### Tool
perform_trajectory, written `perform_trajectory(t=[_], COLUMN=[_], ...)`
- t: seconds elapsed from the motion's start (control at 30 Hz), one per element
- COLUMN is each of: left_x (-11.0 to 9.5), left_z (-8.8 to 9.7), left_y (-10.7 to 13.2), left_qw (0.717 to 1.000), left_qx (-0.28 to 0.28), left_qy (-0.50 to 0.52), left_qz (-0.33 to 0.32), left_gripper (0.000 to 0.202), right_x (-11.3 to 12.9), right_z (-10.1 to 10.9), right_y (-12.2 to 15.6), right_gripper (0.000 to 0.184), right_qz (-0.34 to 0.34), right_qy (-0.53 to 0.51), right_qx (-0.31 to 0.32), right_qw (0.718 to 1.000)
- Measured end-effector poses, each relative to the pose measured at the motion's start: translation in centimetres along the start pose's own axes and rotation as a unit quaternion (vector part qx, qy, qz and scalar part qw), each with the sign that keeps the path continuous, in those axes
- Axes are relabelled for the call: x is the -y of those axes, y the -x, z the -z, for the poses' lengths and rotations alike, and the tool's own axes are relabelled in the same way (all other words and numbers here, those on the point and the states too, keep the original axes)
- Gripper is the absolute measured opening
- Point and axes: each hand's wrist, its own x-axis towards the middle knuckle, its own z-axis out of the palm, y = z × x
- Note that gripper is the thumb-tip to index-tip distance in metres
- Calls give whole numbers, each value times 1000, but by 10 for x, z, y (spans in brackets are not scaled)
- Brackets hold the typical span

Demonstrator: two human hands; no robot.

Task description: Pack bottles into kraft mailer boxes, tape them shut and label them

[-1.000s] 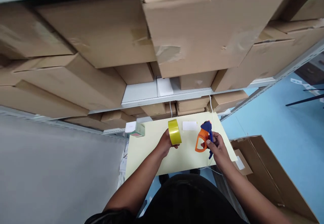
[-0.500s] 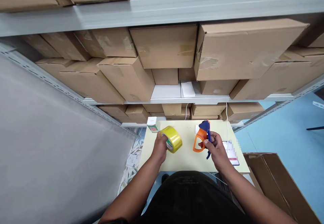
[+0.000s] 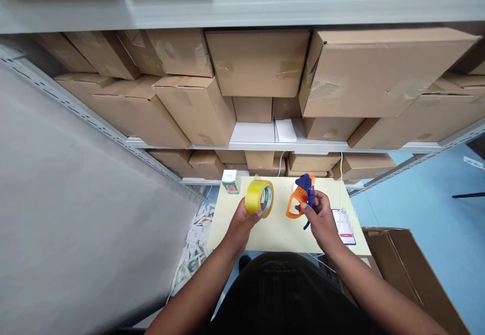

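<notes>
A roll of yellow packing tape [image 3: 254, 196] is gripped in my left hand [image 3: 242, 226], its round opening and printed core turned to the right. My right hand [image 3: 322, 219] is closed on an orange and dark blue tape dispenser [image 3: 300, 196], which carries no roll. Both things are held up above the pale yellow table [image 3: 265, 236], a short gap apart. Part of the dispenser's blue handle is hidden by my right fingers.
A small white and green box [image 3: 230, 181] stands at the table's back left. A phone [image 3: 344, 227] lies at the right beside a white cable [image 3: 341, 178]. Shelves of cardboard boxes [image 3: 257, 64] rise behind. An open carton [image 3: 407, 264] stands right; paper scraps [image 3: 193, 244] lie left.
My left hand has turned the tape roll so its printed core now faces right. The dispenser has shifted slightly left and up in my right hand. The head view has tilted a little.
</notes>
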Motion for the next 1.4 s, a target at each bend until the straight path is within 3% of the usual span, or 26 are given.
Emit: perform_trajectory(t=[0.27, 0.5, 0.7, 1.0, 1.4], left_x=[12, 18, 17, 23, 28], left_z=[-25, -41, -41, -39, -34], left_y=[11, 8, 4, 2, 6], left_qw=[986, 959, 929, 924, 884], left_qx=[76, 56, 66, 32, 20], left_qy=[-115, -236, -324, -349, -407], left_qz=[-96, -148, -167, -155, -229], left_gripper=[37, 26, 18, 17, 13], right_x=[6, 10, 11, 7, 3], right_z=[-15, -18, -13, -15, -23], right_y=[10, 13, 12, 6, 15], right_gripper=[66, 71, 66, 65, 67], right_qz=[48, 92, 88, 40, 42], right_qy=[24, 58, 74, 26, -16], right_qx=[-7, -31, -6, -3, 9], right_qw=[999, 994, 993, 999, 999])
